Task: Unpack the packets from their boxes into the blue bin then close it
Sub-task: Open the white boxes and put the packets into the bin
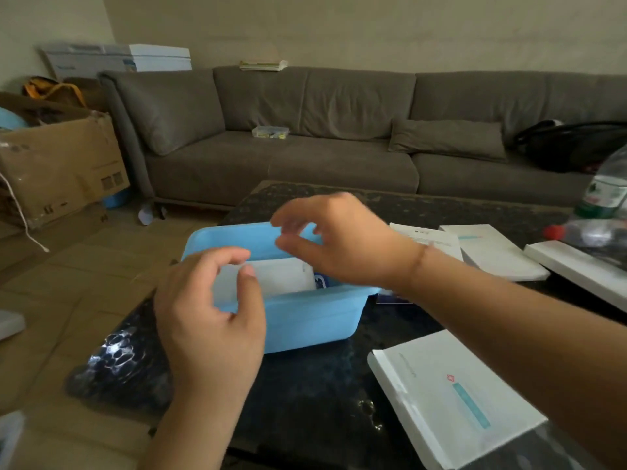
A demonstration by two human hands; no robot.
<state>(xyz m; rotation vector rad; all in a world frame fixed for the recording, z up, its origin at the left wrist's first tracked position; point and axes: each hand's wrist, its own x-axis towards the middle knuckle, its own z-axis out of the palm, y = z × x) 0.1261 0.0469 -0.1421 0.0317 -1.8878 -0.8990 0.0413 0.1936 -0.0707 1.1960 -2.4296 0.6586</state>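
The blue bin [305, 317] stands open on the dark table, with white packets [281, 276] lying inside it. My left hand [210, 317] hovers at the bin's near left corner, fingers curled and apart, holding nothing. My right hand [332, 242] hangs over the bin's far right side, fingers spread and blurred, also empty. A white box [454, 395] with a teal stripe lies flat at the near right. More white boxes [488, 252] lie to the right of the bin. No lid is visible.
A plastic bottle [600, 212] lies at the table's right edge. A dark bubble-wrap bag [118, 364] sits left of the bin. A grey sofa [339, 140] runs behind the table. A cardboard carton [57, 164] stands on the floor at the left.
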